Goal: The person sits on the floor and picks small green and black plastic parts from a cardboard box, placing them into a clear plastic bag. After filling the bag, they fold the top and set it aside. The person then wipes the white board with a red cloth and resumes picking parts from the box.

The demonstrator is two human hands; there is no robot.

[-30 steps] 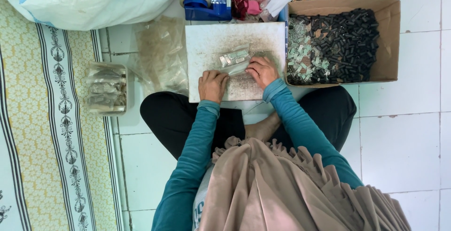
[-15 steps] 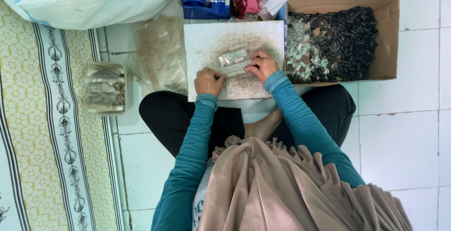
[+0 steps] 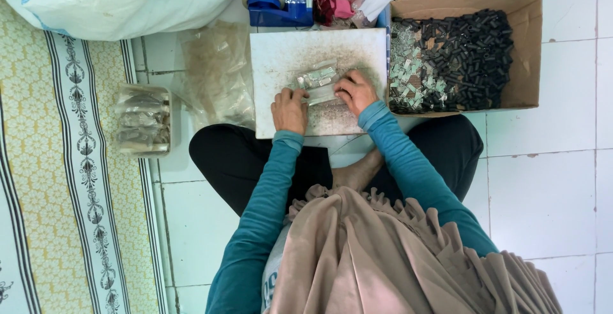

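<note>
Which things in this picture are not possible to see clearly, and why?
Head view only:
- Small clear packet: contents too small to identify.
- Left hand and right hand: fingers curl down, grip hidden.
- Cardboard box: small black and silvery pieces too small to name.
- Blue tape dispenser: top cut off by the frame.

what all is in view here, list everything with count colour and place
white board: one, on the lap
clear packet: one, silvery contents, on the board under both hands
cardboard box: one, brown, right of the board, black and silvery small parts inside
tape dispenser: one, blue, above the board
clear tub: one, on the floor left
white sack: one, top left
patterned mat: one, yellow and white, left
left hand: on packet
right hand: on packet
</note>
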